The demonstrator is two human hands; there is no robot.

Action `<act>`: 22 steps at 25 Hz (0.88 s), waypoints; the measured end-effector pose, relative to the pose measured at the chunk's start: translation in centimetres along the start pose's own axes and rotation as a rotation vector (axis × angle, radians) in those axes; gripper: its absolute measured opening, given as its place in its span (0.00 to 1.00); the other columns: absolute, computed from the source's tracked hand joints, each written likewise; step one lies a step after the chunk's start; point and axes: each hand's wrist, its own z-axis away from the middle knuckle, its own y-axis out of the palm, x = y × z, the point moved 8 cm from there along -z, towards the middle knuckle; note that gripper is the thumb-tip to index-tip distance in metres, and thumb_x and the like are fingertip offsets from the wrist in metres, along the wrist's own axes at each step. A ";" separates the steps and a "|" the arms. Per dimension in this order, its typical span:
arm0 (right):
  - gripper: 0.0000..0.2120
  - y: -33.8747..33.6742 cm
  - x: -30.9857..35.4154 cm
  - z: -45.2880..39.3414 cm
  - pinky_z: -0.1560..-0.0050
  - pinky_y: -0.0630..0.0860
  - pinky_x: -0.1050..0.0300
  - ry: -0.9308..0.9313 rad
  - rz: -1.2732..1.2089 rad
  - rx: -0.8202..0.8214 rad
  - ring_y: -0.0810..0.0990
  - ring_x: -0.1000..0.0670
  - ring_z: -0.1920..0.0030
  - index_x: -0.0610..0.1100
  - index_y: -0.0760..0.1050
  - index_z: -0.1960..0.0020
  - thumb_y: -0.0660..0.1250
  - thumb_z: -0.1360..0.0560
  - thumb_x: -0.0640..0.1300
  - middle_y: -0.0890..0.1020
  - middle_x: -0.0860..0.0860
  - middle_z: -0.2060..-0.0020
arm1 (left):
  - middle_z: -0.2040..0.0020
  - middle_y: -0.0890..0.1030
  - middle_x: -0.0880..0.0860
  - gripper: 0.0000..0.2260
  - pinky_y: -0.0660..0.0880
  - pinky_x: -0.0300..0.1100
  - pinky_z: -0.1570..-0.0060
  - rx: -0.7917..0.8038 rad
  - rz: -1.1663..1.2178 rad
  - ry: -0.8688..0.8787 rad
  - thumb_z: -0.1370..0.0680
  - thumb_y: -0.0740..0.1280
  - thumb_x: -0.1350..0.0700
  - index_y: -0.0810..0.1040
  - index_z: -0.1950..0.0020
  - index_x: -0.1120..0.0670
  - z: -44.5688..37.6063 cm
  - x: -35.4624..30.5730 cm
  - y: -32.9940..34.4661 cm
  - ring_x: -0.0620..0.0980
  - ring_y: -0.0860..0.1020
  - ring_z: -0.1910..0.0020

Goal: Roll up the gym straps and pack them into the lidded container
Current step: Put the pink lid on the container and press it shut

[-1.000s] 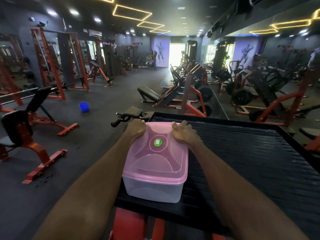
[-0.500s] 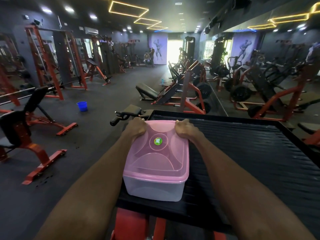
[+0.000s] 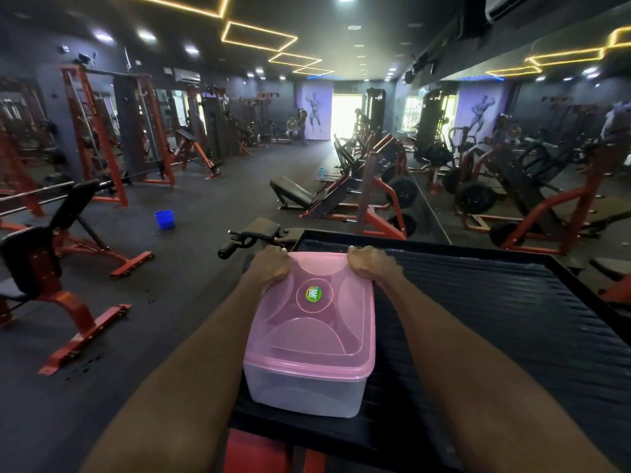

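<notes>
Container (image 3: 304, 387) lidded, on black platform (image 3: 495, 322), long axis 12–6 | left hand (image 3: 271, 266) grips lid (image 3: 314, 322) corner at 11, right hand (image 3: 368, 266) at 1 | equally near | straps unseen.

Black ribbed platform (image 3: 495, 322) with one lidded container (image 3: 307, 387) on it.

The platform is a dark, ridged surface with a raised black rim running along its far and right edges; red frame parts show under its near edge. The container sits directly on it near the left front corner, upright, its clear body resting flat on the ribs and its translucent pink lid (image 3: 317, 322) seated on top, a round green sticker (image 3: 313, 294) at the lid's middle. The left hand (image 3: 271, 268) and the right hand (image 3: 370, 264) grip the lid's far corners.
</notes>
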 end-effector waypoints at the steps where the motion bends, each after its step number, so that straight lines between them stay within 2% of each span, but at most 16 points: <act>1: 0.32 0.2 -0.1 -0.6 0.31 0.68 0.38 0.000 -0.020 -0.005 0.75 0.38 0.34 0.42 0.72 0.29 0.46 0.21 0.61 0.76 0.39 0.32 | 0.33 0.76 0.66 0.17 0.71 0.53 0.38 0.000 0.034 -0.014 0.16 0.53 0.60 0.75 0.36 0.67 -0.3 0.2 0.1 0.64 0.75 0.35; 7: 0.24 1.7 -0.5 -1.4 0.34 0.74 0.43 0.010 -0.216 0.075 0.79 0.41 0.39 0.37 0.74 0.35 0.50 0.18 0.52 0.79 0.40 0.38 | 0.33 0.76 0.66 0.17 0.70 0.53 0.38 0.047 0.130 -0.080 0.15 0.52 0.61 0.74 0.35 0.69 -0.6 0.3 0.5 0.64 0.75 0.35; 10: 0.23 0.9 -1.1 0.0 0.41 0.76 0.46 0.072 -0.352 -0.013 0.80 0.42 0.45 0.36 0.76 0.38 0.54 0.20 0.51 0.80 0.42 0.43 | 0.33 0.76 0.66 0.17 0.71 0.52 0.38 0.037 0.187 -0.143 0.17 0.55 0.59 0.75 0.35 0.67 -0.2 0.7 0.4 0.65 0.75 0.35; 13: 0.19 -0.7 -1.5 2.7 0.48 0.71 0.52 0.111 -0.378 -0.153 0.78 0.43 0.46 0.39 0.77 0.40 0.56 0.19 0.51 0.79 0.44 0.47 | 0.37 0.79 0.64 0.17 0.75 0.50 0.40 -0.021 0.320 -0.230 0.19 0.60 0.54 0.79 0.38 0.64 1.5 1.6 -0.5 0.65 0.77 0.38; 15: 0.18 -0.7 -1.3 4.4 0.47 0.72 0.50 0.078 -0.344 -0.155 0.77 0.43 0.47 0.41 0.76 0.41 0.58 0.21 0.53 0.80 0.44 0.45 | 0.37 0.79 0.62 0.21 0.73 0.50 0.41 0.002 0.290 -0.224 0.21 0.58 0.49 0.79 0.39 0.62 3.0 2.1 -1.0 0.64 0.77 0.39; 18: 0.35 1.4 -2.0 7.3 0.37 0.75 0.44 0.043 -0.373 -0.038 0.79 0.39 0.40 0.42 0.72 0.30 0.59 0.30 0.62 0.80 0.42 0.38 | 0.32 0.77 0.61 0.29 0.73 0.52 0.36 0.049 0.167 -0.250 0.23 0.52 0.40 0.76 0.33 0.58 6.5 3.2 -1.1 0.64 0.76 0.36; 19: 0.41 2.5 -2.6 8.2 0.37 0.76 0.42 0.057 -0.402 0.001 0.80 0.39 0.40 0.44 0.70 0.28 0.59 0.34 0.66 0.80 0.43 0.37 | 0.32 0.76 0.62 0.29 0.72 0.53 0.35 0.049 0.136 -0.268 0.21 0.51 0.40 0.75 0.32 0.58 7.3 3.7 -0.8 0.64 0.76 0.35; 20: 0.43 3.3 -3.2 9.2 0.38 0.77 0.41 0.073 -0.438 0.021 0.81 0.39 0.41 0.45 0.69 0.28 0.59 0.36 0.68 0.80 0.44 0.37 | 0.31 0.75 0.64 0.28 0.72 0.54 0.34 0.038 0.109 -0.292 0.19 0.50 0.41 0.74 0.31 0.59 8.3 3.8 -0.6 0.65 0.75 0.35; 22: 0.40 4.0 -3.9 10.4 0.39 0.77 0.42 0.080 -0.469 0.001 0.81 0.39 0.41 0.43 0.69 0.28 0.59 0.32 0.67 0.80 0.44 0.37 | 0.32 0.75 0.66 0.27 0.71 0.55 0.34 -0.009 0.091 -0.286 0.17 0.49 0.44 0.74 0.32 0.61 9.6 3.2 -0.6 0.66 0.75 0.35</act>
